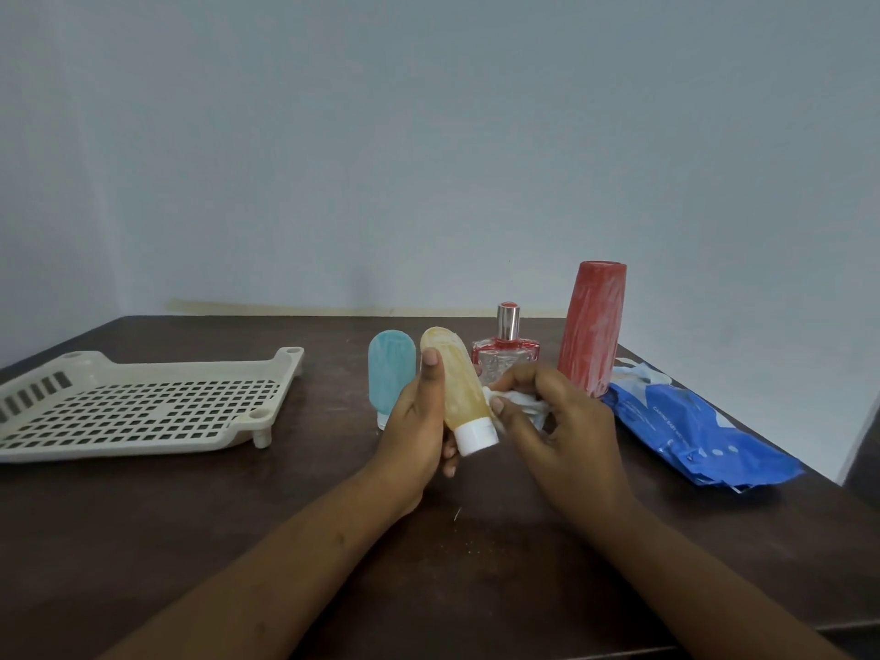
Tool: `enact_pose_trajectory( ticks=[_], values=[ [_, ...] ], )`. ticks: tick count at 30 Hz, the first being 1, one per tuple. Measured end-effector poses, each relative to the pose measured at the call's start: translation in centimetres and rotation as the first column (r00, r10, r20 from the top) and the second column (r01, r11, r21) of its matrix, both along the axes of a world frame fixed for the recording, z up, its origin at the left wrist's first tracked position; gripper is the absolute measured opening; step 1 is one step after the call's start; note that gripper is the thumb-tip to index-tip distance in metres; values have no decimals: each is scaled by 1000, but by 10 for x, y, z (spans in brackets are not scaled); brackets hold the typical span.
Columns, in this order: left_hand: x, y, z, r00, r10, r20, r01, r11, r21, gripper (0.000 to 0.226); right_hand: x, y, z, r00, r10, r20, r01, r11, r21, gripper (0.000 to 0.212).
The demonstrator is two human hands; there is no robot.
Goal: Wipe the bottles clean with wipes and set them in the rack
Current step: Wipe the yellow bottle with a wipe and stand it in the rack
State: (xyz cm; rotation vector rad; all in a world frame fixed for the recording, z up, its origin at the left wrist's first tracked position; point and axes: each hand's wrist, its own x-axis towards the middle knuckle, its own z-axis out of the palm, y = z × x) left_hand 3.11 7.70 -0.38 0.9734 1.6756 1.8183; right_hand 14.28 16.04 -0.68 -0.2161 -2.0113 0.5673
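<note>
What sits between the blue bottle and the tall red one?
Head view: the yellow bottle held by the left hand, the glass perfume bottle behind, and the right hand holding a wipe.

Bare table [333, 469] before rack [143, 407]

You had a dark brown wooden table [190, 540] sitting right up against a plain pale blue-grey wall [428, 135], with a few light specks [471, 547] on the tabletop.

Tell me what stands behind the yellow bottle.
A glass perfume bottle with a silver cap stands behind the yellow bottle; its base is covered by the right hand holding a wipe.
</note>
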Motion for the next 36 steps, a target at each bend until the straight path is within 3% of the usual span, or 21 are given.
enact_pose_trajectory(
  ticks=[4, 10, 15, 21, 25, 29, 36],
  values=[
    [-1, 1, 0, 1000, -7, -21, 8, 996, 83, 80, -1, -3, 1, 999, -5, -36, 9, 993, 117, 12],
    [0, 1, -1, 996, -43, -77, 54, 988, 142, 66, 0, -7, 1, 1000, 20, -16, -16, 967, 255, 12],
    [-1, 3, -1, 999, -18, -46, 26, 985, 173, 70, 3, -11, 1, 998, -7, 57, -17, 917, 400, 14],
    [-3, 3, -2, 996, -85, 4, 84, 984, 159, 74, 4, -11, 0, 998, -49, 42, 21, 863, 505, 15],
    [-1, 5, -4, 991, -130, -41, 135, 979, 155, 67, 4, -6, 1, 998, -69, -1, 65, 930, 361, 16],
    [-2, 5, -5, 986, -164, -44, 168, 977, 129, 76, 2, -4, 4, 997, -76, -30, 80, 979, 187, 13],
    [-2, 5, -2, 974, -225, -13, 224, 965, 138, 72, 1, 2, 3, 998, -30, -61, 27, 998, -53, 18]
  ],
)
